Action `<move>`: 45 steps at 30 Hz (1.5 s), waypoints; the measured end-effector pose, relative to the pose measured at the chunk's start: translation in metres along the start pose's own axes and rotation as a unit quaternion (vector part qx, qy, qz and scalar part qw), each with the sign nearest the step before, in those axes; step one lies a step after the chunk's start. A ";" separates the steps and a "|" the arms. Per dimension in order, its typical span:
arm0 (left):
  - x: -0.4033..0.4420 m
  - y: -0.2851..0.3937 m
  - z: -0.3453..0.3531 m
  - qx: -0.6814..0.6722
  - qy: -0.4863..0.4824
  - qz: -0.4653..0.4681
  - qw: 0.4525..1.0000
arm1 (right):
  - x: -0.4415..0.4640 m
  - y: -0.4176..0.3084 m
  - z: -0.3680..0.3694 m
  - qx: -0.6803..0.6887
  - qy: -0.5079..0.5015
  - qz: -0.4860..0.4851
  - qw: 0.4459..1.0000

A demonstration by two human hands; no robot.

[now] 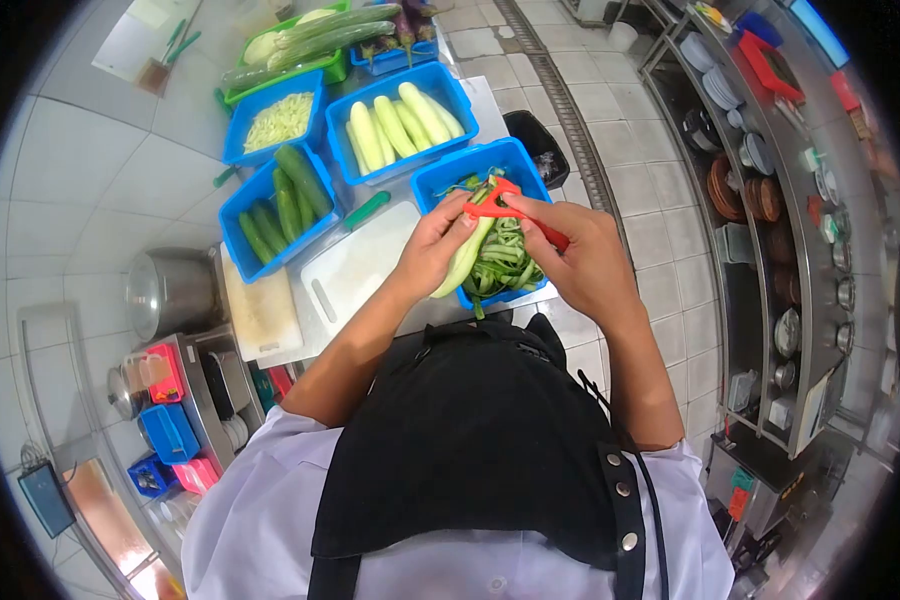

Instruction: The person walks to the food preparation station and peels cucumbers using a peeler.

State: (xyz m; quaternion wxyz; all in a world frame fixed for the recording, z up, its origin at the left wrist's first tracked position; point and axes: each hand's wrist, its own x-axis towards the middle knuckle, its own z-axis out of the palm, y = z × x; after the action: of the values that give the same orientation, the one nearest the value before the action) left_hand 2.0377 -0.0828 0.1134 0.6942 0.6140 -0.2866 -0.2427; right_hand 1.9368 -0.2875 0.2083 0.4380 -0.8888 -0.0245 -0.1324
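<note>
A pale, mostly peeled cucumber (464, 262) is gripped in my left hand (436, 243), its far end over a blue bin (428, 180). My right hand (575, 250) is closed round a red peeler (505, 203), whose head lies at the cucumber's upper end. Dark green peel strips (505, 262) fill much of the bin under both hands. Left of my hands, a white cutting board (362, 262) lies on the counter, with a green-handled tool (367, 211) beyond it. The peeler's blade edge is too small to make out.
Unpeeled cucumbers (300, 185) lie in a blue bin at left, and peeled ones (395, 128) in another farther back. Shredded vegetable (280, 122) and eggplants (407, 30) fill other bins. A black bin (542, 150) stands right of the counter; a dish rack (760, 200) lines the right side.
</note>
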 end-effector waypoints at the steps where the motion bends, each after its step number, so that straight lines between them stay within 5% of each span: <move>1: 0.000 0.003 -0.004 -0.002 -0.004 0.000 1.000 | -0.001 -0.001 -0.001 -0.010 0.001 -0.019 1.000; 13: 0.004 0.019 -0.014 0.104 -0.050 0.045 0.992 | -0.019 -0.020 -0.008 -0.060 0.009 -0.002 0.998; 15: -0.001 0.020 -0.014 -0.138 0.022 -0.107 0.984 | -0.029 -0.009 -0.003 -0.056 0.007 0.002 0.998; 23: 0.011 0.018 -0.015 -0.131 0.032 -0.024 0.991 | -0.010 -0.031 0.007 0.070 0.104 0.108 0.986; 41: 0.028 0.005 0.018 -0.185 0.086 -0.020 0.979 | 0.000 -0.018 0.025 -0.012 0.105 0.083 0.991; 45: 0.039 0.021 0.017 -0.318 0.131 -0.055 0.937 | -0.010 -0.016 0.037 -0.024 0.081 0.073 0.994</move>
State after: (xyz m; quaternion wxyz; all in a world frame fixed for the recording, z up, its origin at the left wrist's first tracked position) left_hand 2.0536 -0.1189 0.1394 0.8706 0.4020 -0.0666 -0.2758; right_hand 1.9322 -0.2479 0.1967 0.4261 -0.8847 0.0793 -0.1718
